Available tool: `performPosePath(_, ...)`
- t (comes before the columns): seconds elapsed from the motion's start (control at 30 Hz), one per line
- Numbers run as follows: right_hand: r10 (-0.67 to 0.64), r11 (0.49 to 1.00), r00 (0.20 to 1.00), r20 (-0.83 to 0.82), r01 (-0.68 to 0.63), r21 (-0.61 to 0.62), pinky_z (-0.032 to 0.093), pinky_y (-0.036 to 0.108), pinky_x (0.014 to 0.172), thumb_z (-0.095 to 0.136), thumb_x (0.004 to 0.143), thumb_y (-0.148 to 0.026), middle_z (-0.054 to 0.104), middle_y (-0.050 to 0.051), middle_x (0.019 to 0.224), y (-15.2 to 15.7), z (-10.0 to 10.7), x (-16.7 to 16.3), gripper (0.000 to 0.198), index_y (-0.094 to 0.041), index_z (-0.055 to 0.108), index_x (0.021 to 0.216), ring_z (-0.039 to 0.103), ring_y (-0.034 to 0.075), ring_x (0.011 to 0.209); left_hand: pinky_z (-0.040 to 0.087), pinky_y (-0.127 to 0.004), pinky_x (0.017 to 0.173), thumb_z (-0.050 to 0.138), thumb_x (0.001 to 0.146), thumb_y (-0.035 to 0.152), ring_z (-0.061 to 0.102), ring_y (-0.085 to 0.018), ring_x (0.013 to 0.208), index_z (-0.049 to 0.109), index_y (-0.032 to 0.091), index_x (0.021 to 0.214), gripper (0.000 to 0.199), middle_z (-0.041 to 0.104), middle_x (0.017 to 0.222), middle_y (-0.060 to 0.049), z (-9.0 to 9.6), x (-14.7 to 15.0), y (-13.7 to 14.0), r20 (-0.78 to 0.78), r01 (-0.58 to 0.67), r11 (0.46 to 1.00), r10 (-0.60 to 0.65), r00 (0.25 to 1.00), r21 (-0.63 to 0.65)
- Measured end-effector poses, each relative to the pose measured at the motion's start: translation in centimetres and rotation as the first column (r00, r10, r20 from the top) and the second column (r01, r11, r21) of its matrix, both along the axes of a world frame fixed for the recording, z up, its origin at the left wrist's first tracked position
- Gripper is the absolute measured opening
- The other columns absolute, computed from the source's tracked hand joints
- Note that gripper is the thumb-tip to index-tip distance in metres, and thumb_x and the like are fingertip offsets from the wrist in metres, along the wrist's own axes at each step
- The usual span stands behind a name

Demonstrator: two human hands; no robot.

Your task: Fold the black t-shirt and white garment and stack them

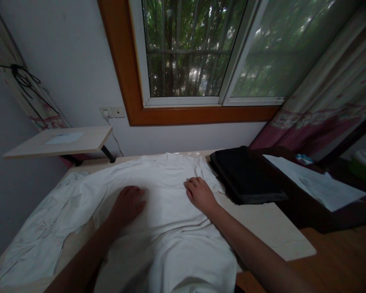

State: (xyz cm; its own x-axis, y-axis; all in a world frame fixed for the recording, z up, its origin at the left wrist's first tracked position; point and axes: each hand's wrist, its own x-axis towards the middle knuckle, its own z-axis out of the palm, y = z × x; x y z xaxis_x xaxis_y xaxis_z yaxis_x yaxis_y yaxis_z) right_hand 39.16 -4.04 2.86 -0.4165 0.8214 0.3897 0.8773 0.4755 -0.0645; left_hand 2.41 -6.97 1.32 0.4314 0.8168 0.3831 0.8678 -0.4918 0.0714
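A white shirt (164, 203) lies spread over the table, its neckline towards the window and its lower part bunched in folds at the near edge. My right hand (199, 194) rests flat on the shirt's right side, fingers stretched out. On the left part of the cloth is my left hand (128, 205), slightly blurred, its thumb apart from the fingers and nothing gripped. Crumpled white fabric (39, 232) spreads across the left end of the table; whether it belongs to the same shirt I cannot tell.
A folded black cloth stack (247, 173) lies right of the shirt on the pale table (271, 228). A small raised shelf (61, 140) stands at the back left. Papers (314, 181) lie on a dark surface at right. Behind are a window (195, 101) and curtains (320, 89).
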Motion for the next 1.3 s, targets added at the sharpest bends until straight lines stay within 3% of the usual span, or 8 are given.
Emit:
performPosePath(0.17,0.047,0.997,0.996,-0.074,-0.052,-0.061,0.049,0.041,0.095,0.058,0.099,-0.024,0.064,0.01,0.112,-2.0,-0.2,0.8,0.023,-0.023,0.066,0.12,0.055,0.027,0.104,0.05,-0.045,0.101,0.062,0.092,0.027,0.059,-0.024,0.106,0.064,0.025,0.111,0.019,0.065,0.113,-0.008,1.0,-1.6,-4.3,0.041,0.163,0.978,-0.159,0.986,-0.132)
performPosePath(0.37,0.081,0.992,0.995,-0.063,-0.086,-0.088,0.051,0.039,0.093,0.055,0.099,-0.02,0.063,0.009,0.103,-3.2,-0.8,-0.1,0.009,-0.02,0.064,0.102,0.058,0.025,0.099,0.053,-0.036,0.087,0.059,0.094,0.03,0.062,-0.021,0.093,0.061,0.025,0.095,0.006,0.066,0.1,-0.005,1.1,-3.5,-6.3,0.072,0.153,0.978,-0.144,0.987,-0.144)
performPosePath(0.57,0.072,0.987,0.991,-0.11,-0.086,-0.134,0.053,0.035,0.087,0.055,0.098,-0.017,0.065,0.008,0.1,-5.5,-1.1,-0.6,0.007,-0.02,0.061,0.1,0.063,0.023,0.095,0.045,-0.03,0.07,0.056,0.094,0.037,0.059,-0.018,0.074,0.057,0.023,0.082,0.018,0.062,0.08,-0.002,1.4,-5.0,-8.3,0.038,0.096,0.948,-0.089,0.995,-0.302)
performPosePath(0.77,0.069,0.983,0.984,-0.162,-0.095,-0.16,0.056,0.036,0.081,0.055,0.096,-0.017,0.067,0.008,0.098,-8.2,-0.9,-1.1,0.009,-0.022,0.061,0.098,0.066,0.023,0.089,0.037,-0.03,0.067,0.045,0.099,0.045,0.058,-0.016,0.066,0.056,0.022,0.074,0.035,0.062,0.071,0.0,1.0,-5.8,-10.4,-0.048,0.01,0.857,-0.04,0.998,-0.515)
performPosePath(1.07,0.067,0.974,0.976,-0.208,-0.109,-0.2,0.057,0.036,0.082,0.054,0.097,-0.019,0.067,0.008,0.099,-8.3,-1.0,-1.4,0.01,-0.023,0.063,0.1,0.067,0.023,0.091,0.04,-0.03,0.068,0.04,0.101,0.047,0.066,-0.018,0.07,0.064,0.024,0.074,0.043,0.07,0.073,-0.001,1.0,-6.1,-11.7,-0.118,-0.076,0.806,0.007,0.993,-0.587)
performPosePath(1.13,0.073,0.963,0.973,-0.218,-0.125,-0.237,0.056,0.033,0.08,0.054,0.097,-0.019,0.065,0.006,0.099,-7.9,-0.6,-1.4,0.01,-0.023,0.063,0.099,0.066,0.021,0.089,0.042,-0.03,0.068,0.041,0.101,0.042,0.067,-0.018,0.071,0.064,0.024,0.076,0.038,0.07,0.074,0.0,1.5,-5.9,-11.1,-0.112,-0.09,0.814,0.031,0.993,-0.574)
performPosePath(1.2,0.081,0.957,0.968,-0.239,-0.143,-0.254,0.056,0.032,0.081,0.055,0.098,-0.019,0.064,0.006,0.101,-7.3,-0.1,-1.6,0.01,-0.022,0.065,0.098,0.065,0.02,0.09,0.046,-0.031,0.072,0.042,0.101,0.037,0.068,-0.018,0.077,0.065,0.025,0.083,0.032,0.071,0.081,-0.001,1.9,-5.7,-10.0,-0.081,-0.094,0.864,0.062,0.995,-0.495)
performPosePath(1.3,0.111,0.957,0.953,-0.281,-0.178,-0.227,0.055,0.034,0.089,0.061,0.098,-0.022,0.065,0.007,0.106,-5.7,0.4,-1.9,0.011,-0.021,0.068,0.106,0.063,0.022,0.099,0.051,-0.036,0.093,0.045,0.101,0.035,0.067,-0.021,0.101,0.07,0.027,0.108,0.026,0.073,0.109,-0.004,2.0,-5.3,-7.5,-0.008,-0.028,0.955,0.027,1.0,-0.295)
